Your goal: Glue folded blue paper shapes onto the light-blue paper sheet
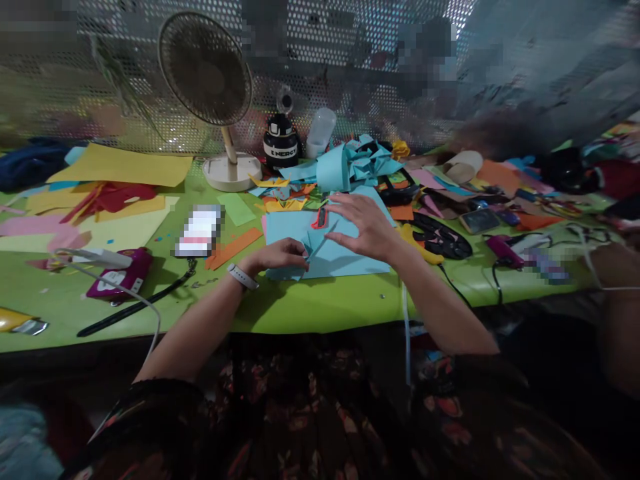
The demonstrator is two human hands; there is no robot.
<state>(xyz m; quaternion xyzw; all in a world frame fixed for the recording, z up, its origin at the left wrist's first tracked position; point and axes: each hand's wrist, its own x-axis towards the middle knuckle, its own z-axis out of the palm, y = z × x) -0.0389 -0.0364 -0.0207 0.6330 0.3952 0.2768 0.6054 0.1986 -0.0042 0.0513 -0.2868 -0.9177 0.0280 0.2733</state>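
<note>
A small folded piece of light blue paper (317, 239) lies over a stack of blue sheets (345, 264) at the table's front edge. My left hand (284, 256), with a white band at the wrist, has its curled fingers closed on the folded paper's left side. My right hand (364, 225) hovers at the right of the fold, thumb and fingers apart, the thumb near or touching its edge. Just beyond the fold sits a small red-and-black object (321, 217), its kind unclear.
A fan (231, 172), a black jar (281, 141) and heaped blue paper shapes (360, 163) stand behind. To the left are a phone (200, 230), a purple device (120, 275) and a yellow cutter (20, 323). A yellow banana-shaped thing (421, 247) lies right; another person's arm (617, 267) is beyond.
</note>
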